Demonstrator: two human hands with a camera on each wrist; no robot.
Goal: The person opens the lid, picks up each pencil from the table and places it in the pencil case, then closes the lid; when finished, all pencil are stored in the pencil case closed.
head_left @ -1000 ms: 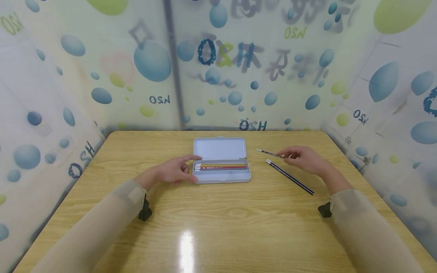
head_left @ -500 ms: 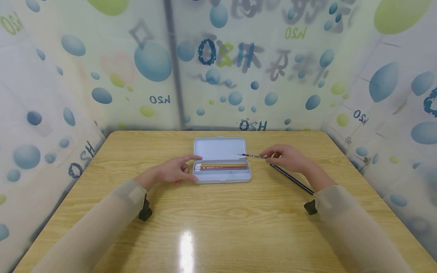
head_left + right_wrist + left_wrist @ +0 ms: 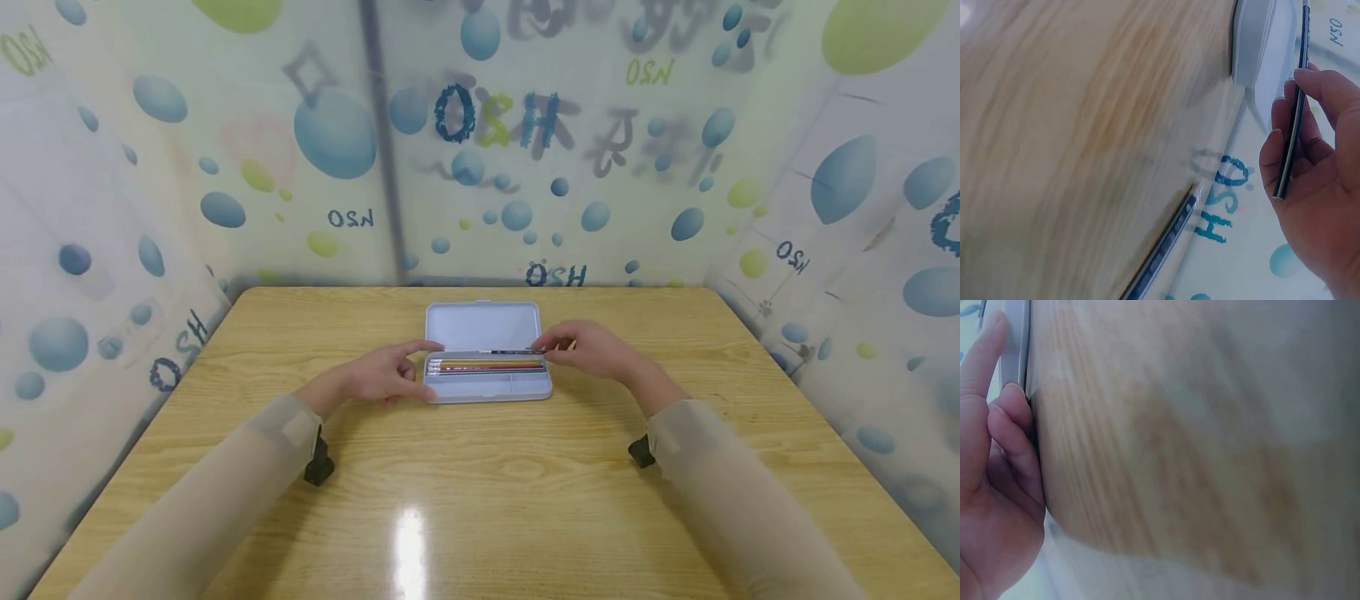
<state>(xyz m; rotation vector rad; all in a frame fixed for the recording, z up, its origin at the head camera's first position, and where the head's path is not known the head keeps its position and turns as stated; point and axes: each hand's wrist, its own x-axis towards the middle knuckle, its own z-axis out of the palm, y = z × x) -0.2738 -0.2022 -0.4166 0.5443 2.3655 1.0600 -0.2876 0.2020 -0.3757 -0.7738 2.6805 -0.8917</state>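
Note:
A pale grey-blue pencil case (image 3: 468,389) lies on the table with its lid (image 3: 483,325) folded back. Several pencils (image 3: 487,366), one yellow and one red among them, line its back compartment. My left hand (image 3: 381,372) grips the case's left end, index finger at the back corner and thumb at the front; in the left wrist view the other fingers are curled against it. Over the case's back edge, my right hand (image 3: 588,346) pinches a black striped pencil (image 3: 1296,122) between thumb and fingers. The pencil points left, roughly level, above the hinge.
Another dark pencil (image 3: 1163,247) lies on the table in the right wrist view; the right arm covers it in the head view. Patterned curtains (image 3: 480,200) surround the wooden table (image 3: 480,467). Small front compartments in the case hold nothing visible.
My right hand has carried the black pencil leftward from the table's right side to above the case's back edge. The left hand and case have stayed in place.

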